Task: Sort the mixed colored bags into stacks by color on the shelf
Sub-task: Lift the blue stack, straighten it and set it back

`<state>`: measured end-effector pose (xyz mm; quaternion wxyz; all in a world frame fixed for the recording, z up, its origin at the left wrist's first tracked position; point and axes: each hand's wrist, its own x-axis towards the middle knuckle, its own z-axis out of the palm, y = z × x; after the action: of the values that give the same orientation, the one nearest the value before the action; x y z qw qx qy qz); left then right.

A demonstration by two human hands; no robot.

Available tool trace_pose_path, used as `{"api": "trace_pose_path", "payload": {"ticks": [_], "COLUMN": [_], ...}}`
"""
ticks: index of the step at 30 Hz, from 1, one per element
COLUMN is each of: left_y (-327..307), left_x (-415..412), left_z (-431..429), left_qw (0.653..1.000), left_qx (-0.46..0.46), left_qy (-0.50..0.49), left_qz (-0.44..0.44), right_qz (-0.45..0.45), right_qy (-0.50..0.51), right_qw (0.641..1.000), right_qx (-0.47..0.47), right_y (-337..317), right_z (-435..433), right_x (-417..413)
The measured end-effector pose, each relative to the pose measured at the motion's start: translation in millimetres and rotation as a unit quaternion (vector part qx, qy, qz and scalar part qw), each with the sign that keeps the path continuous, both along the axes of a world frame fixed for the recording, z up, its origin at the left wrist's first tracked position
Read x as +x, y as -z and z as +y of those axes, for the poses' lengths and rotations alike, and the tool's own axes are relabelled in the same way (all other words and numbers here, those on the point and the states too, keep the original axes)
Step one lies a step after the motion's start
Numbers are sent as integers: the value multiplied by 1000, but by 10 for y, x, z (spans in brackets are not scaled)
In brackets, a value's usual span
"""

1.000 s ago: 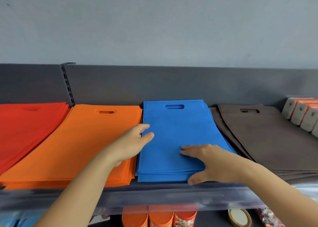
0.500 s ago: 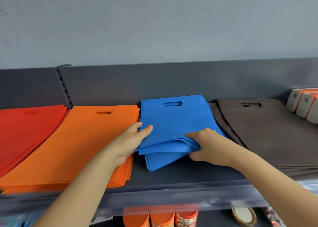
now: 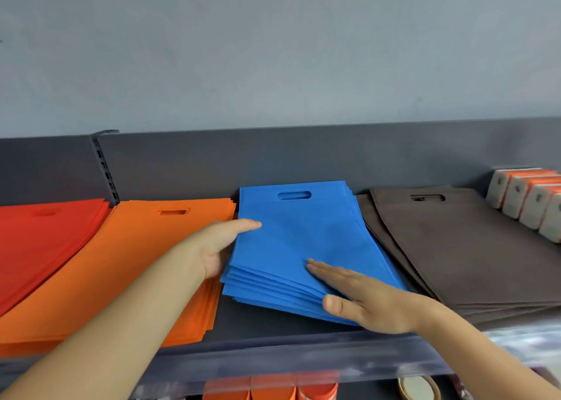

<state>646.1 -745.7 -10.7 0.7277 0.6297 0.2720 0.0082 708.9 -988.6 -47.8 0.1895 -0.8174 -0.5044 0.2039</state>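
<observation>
The blue stack [image 3: 297, 241] lies on the shelf [image 3: 267, 334] between the orange stack [image 3: 121, 263] and the brown stack [image 3: 470, 248], its lower bags fanned out toward the front. The right hand [image 3: 364, 302] lies flat on top, fingers straight, likely pinning the bags down. The left hand [image 3: 218, 248] braces the stack's left edge to square it. Whether its fingers curl underneath is hidden.

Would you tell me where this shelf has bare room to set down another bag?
Only a bare wedge of shelf between the orange stack and blue stack, toward the front lip. Rightward it is crowded: brown stack, then packets.
</observation>
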Motion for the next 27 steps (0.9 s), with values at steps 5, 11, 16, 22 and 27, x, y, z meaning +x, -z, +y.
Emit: {"api": "trace_pose_path", "payload": {"ticks": [5, 11, 16, 22, 27], "left_y": [24, 143, -195, -450, -346], "left_x": [116, 103, -136, -355, -292], "left_z": [6, -47, 35, 186, 158], "left_qw": [991, 982, 971, 958, 922], "left_qx": [94, 182, 188, 185, 281], "left_qy": [64, 38, -5, 6, -29], "left_qz": [74, -18, -150, -220, -266], "right_qz": [103, 152, 229, 523, 399], "right_qy": [63, 278, 390, 336, 289], "right_qw": [992, 929, 857, 705, 735], "right_qx": [46, 191, 248, 342, 466], "right_y": [-58, -82, -87, -307, -511], "right_z": [27, -26, -64, 31, 169], "right_x": [12, 213, 380, 383, 368]}}
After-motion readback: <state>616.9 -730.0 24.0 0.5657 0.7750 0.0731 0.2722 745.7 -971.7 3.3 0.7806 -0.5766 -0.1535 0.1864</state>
